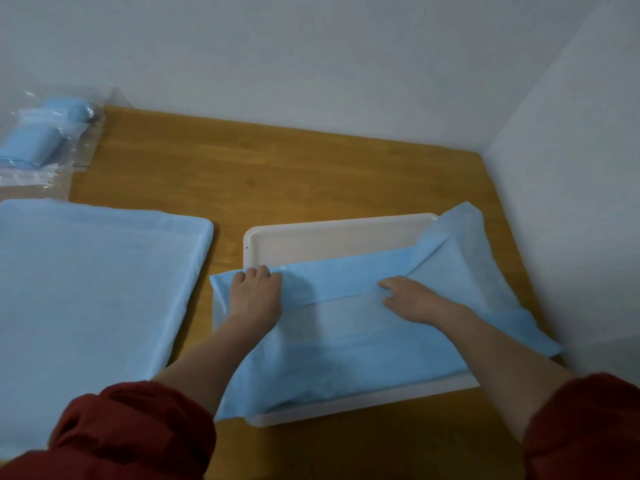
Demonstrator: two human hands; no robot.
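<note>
Fingers (263, 271) of left hand (254, 296) and right hand (412, 299) grip blue sheet (346, 348) edge — tray (339, 225) beyond.

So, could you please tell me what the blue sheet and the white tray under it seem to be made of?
The blue sheet looks like thin matte non-woven fabric or paper: it holds crisp folds. The white tray looks like smooth moulded plastic, given its rounded corners and raised rim.

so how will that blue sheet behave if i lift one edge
Probably floppy: the blue sheet drapes over the rim of the white tray in soft folds. Likely very light, as it looks thin and faintly see-through. It might slide on the smooth tray.
</note>
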